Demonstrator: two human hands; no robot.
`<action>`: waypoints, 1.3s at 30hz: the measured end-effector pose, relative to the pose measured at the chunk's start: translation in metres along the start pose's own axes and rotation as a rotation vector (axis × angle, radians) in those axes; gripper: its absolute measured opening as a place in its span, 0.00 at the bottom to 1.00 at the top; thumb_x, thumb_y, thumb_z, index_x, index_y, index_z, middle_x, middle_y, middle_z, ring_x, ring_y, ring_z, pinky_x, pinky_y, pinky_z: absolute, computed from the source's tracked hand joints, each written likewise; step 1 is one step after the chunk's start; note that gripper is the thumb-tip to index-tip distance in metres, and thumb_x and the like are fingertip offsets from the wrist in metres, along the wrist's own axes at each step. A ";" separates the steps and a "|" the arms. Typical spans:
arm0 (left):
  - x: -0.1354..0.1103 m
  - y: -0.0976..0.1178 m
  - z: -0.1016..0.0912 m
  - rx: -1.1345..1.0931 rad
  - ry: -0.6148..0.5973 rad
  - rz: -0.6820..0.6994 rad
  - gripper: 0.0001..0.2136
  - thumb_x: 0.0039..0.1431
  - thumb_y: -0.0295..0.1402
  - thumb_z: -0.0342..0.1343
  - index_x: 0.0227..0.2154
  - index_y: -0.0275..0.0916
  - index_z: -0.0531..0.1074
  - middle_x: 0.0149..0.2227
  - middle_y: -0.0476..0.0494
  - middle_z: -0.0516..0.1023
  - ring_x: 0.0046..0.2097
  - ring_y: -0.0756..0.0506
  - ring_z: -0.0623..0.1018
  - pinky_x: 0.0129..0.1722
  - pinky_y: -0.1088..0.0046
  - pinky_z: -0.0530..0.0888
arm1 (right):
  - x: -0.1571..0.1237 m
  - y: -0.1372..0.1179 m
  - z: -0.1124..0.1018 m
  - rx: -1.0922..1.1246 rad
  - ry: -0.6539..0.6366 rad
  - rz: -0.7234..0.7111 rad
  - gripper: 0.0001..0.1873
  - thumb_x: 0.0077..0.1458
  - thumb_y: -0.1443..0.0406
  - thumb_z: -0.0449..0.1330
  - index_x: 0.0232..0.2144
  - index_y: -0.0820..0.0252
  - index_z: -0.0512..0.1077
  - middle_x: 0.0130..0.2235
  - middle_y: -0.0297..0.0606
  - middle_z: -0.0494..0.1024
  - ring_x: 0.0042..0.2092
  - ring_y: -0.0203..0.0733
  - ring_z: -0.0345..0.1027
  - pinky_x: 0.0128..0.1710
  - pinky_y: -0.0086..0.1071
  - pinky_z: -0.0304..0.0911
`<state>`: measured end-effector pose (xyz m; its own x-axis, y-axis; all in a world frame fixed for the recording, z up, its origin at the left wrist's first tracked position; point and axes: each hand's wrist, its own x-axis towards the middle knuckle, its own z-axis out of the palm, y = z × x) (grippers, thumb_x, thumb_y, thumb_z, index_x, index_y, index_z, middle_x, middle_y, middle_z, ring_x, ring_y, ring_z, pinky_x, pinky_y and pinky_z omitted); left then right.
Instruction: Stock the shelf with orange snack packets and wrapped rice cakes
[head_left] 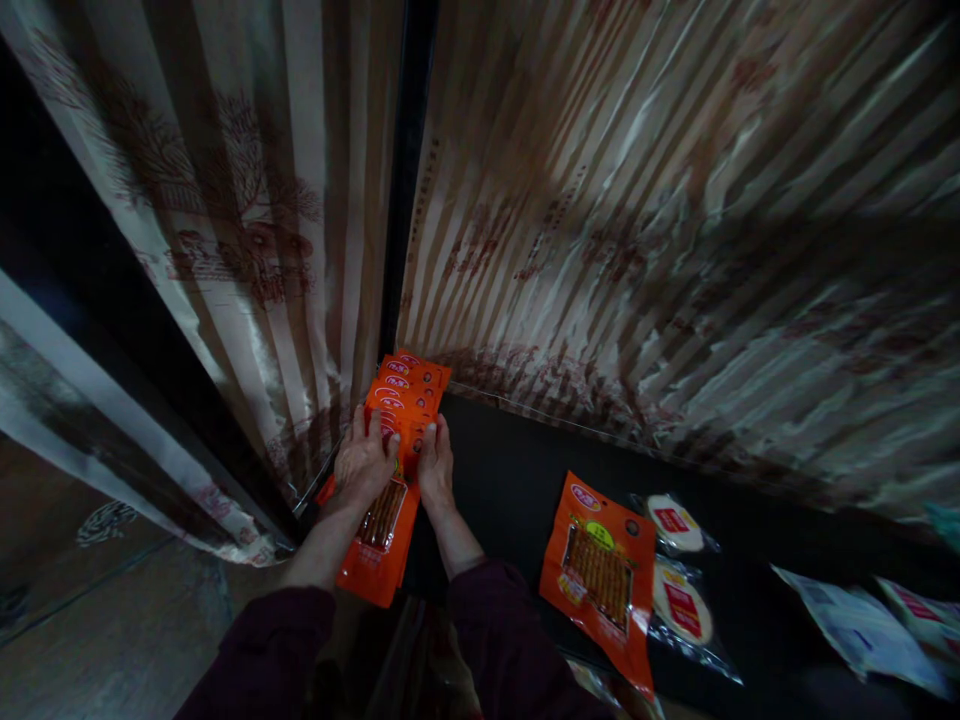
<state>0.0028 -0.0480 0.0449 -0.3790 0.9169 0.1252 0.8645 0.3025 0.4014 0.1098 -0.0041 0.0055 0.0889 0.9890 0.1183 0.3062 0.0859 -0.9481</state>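
In the head view, a row of overlapping orange snack packets (386, 575) lies in the shelf's back left corner. Brown sticks show through the clear window of the front one. My left hand (364, 462) rests on the left side of these packets, thumb over their face and fingers pointing to the back. Along their right edge my right hand (436, 468) grips them, its thumb on top. The undersides of both hands are hidden. Apart from this row, to the right, one single orange snack packet (598, 575) lies flat, window side up.
Two clear-wrapped round pale items with red labels (682, 608) lie beside the single packet on the black shelf (495, 450). Pale bags (862, 620) are farther right. Pleated printed sheets (525, 250) hang behind and left, with a dark post (409, 170) at the corner.
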 end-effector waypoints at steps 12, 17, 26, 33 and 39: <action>0.005 0.004 0.005 0.064 -0.015 -0.009 0.27 0.62 0.40 0.41 0.59 0.26 0.59 0.64 0.27 0.54 0.60 0.35 0.65 0.56 0.60 0.64 | 0.025 0.003 0.000 -0.061 -0.001 0.018 0.32 0.60 0.51 0.41 0.58 0.64 0.59 0.58 0.48 0.67 0.59 0.47 0.60 0.56 0.41 0.57; 0.005 0.004 0.011 0.103 0.054 0.035 0.26 0.63 0.39 0.39 0.58 0.27 0.60 0.62 0.28 0.58 0.60 0.35 0.65 0.58 0.58 0.62 | 0.028 -0.001 0.003 -0.045 0.037 0.023 0.35 0.60 0.49 0.38 0.61 0.66 0.55 0.60 0.51 0.62 0.60 0.48 0.58 0.55 0.40 0.57; 0.012 0.002 0.014 0.085 0.014 0.034 0.26 0.63 0.39 0.38 0.59 0.26 0.59 0.62 0.27 0.58 0.59 0.36 0.66 0.57 0.60 0.64 | 0.039 0.000 0.002 -0.023 -0.011 0.052 0.35 0.60 0.48 0.38 0.59 0.64 0.58 0.58 0.48 0.66 0.59 0.46 0.60 0.56 0.39 0.58; 0.014 -0.002 0.019 0.092 0.044 0.112 0.25 0.64 0.37 0.36 0.58 0.27 0.60 0.61 0.29 0.61 0.62 0.38 0.62 0.60 0.60 0.60 | 0.045 0.002 0.007 -0.035 -0.014 0.047 0.33 0.60 0.49 0.40 0.57 0.64 0.60 0.58 0.49 0.67 0.59 0.46 0.60 0.57 0.40 0.56; 0.011 0.007 0.013 0.101 0.072 0.019 0.26 0.63 0.40 0.38 0.58 0.28 0.61 0.60 0.29 0.64 0.59 0.37 0.66 0.57 0.60 0.64 | 0.040 -0.004 -0.002 -0.002 -0.022 0.079 0.33 0.60 0.50 0.41 0.59 0.65 0.59 0.59 0.49 0.65 0.61 0.46 0.58 0.59 0.41 0.53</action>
<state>0.0082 -0.0323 0.0375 -0.3819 0.9027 0.1984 0.8992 0.3133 0.3055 0.1143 0.0349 0.0144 0.0917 0.9951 0.0365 0.3006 0.0073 -0.9537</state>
